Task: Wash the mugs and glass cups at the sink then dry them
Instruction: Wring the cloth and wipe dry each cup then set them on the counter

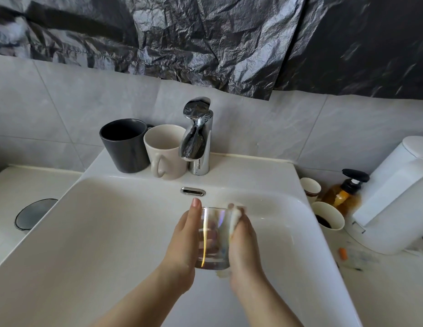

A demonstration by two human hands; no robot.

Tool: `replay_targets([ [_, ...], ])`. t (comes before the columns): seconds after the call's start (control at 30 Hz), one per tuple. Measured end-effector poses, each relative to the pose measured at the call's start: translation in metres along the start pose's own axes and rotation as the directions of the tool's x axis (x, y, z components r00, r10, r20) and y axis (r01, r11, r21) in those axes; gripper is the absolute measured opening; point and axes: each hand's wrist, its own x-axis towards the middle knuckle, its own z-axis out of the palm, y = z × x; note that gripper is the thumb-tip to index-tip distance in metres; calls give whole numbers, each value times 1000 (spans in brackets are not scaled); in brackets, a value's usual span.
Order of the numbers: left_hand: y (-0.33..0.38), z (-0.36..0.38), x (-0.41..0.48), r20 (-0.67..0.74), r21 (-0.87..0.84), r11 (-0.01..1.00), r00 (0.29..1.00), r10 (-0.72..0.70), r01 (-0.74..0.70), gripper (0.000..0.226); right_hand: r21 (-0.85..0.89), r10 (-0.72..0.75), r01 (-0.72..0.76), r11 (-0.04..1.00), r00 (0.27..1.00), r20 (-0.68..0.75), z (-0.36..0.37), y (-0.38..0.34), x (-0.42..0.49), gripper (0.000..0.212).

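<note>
charcoal mug (124, 145), cream mug (165, 152), amber bottle (342, 197) — black pump, white sink (111, 232)

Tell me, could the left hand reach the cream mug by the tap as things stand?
Probably, but not freely: the left hand holds the glass cup, so it must set that down first. Nothing stands between it and the cream mug.

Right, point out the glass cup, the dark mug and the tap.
glass cup (214, 234): head view, clear side wall at mid-height.
dark mug (130, 156): head view, outer wall below the rim.
tap (194, 142): head view, front of the spout.
</note>
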Motion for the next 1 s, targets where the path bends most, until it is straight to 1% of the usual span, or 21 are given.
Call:
replay_targets([
  [0.07,0,-3,3,-20,-27,999,999,-46,46,77,-238,-128,149,960,987,99,5,8,-9,66],
  [0.1,1,-6,3,-13,-24,998,998,-56,55,70,-339,-204,220,915,975,84,8,13,-14,68],
  [0.17,3,-10,3,34,28,997,997,-72,71,65,-414,-304,282,866,953,14,13,12,-21,59],
  [0.2,4,-11,4,49,52,996,995,-81,79,66,-373,-336,285,883,939,-78,13,13,-19,45],
  [0.27,5,-9,2,72,63,994,993,-93,88,67,-164,-204,159,973,931,-303,10,9,-9,18],
  [0.3,5,-7,0,76,59,994,993,-92,87,68,-73,-112,92,993,927,-358,7,7,-5,22],
  [0.33,5,-5,-1,78,49,995,993,-90,86,70,-36,-53,43,998,935,-349,5,8,-1,24],
  [0.4,3,-3,-2,53,21,998,996,-68,67,76,-30,-59,53,998,970,-234,5,12,-4,23],
  [0.43,2,-4,-1,35,17,998,998,-58,57,79,-66,-94,86,994,987,-133,8,14,-7,36],
  [0.47,3,-5,-2,27,22,999,999,-46,46,82,-129,-139,134,983,990,-30,11,16,-10,57],
  [0.5,5,-6,-2,34,25,999,999,-43,42,87,-172,-185,184,968,983,13,13,16,-13,72],
  [0.53,7,-8,-2,48,15,999,998,-47,46,92,-188,-228,227,956,974,16,12,12,-12,71],
  [0.57,9,-9,-2,66,-2,999,997,-47,48,92,-148,-257,252,956,966,-12,9,8,-11,55],
  [0.63,13,-10,-3,123,-41,999,992,-25,30,81,-1,-165,166,986,979,-121,1,-2,-6,17],
  [0.67,14,-10,-2,145,-46,998,989,-24,31,77,88,-89,101,991,988,-123,-1,-4,-4,17],
  [0.73,13,-10,0,178,-42,998,983,-40,48,76,189,-14,20,982,999,-32,-2,-5,-6,17],
  [0.77,14,-10,0,186,-39,998,982,-46,54,75,181,-19,13,983,999,30,0,-6,-10,19],
  [0.83,14,-10,-3,195,-55,998,980,-23,34,75,85,-109,102,991,991,76,4,-3,-15,40],
  [0.87,13,-10,-4,180,-60,998,984,-12,23,77,37,-175,174,984,984,44,5,-3,-15,44],
  [0.93,11,-10,-3,125,-75,997,992,1,9,93,13,-237,240,971,965,-110,6,-3,-10,25],
  [1.0,12,-9,-3,89,-90,996,996,21,-13,99,34,-176,190,981,955,-237,6,-4,-6,18],
])
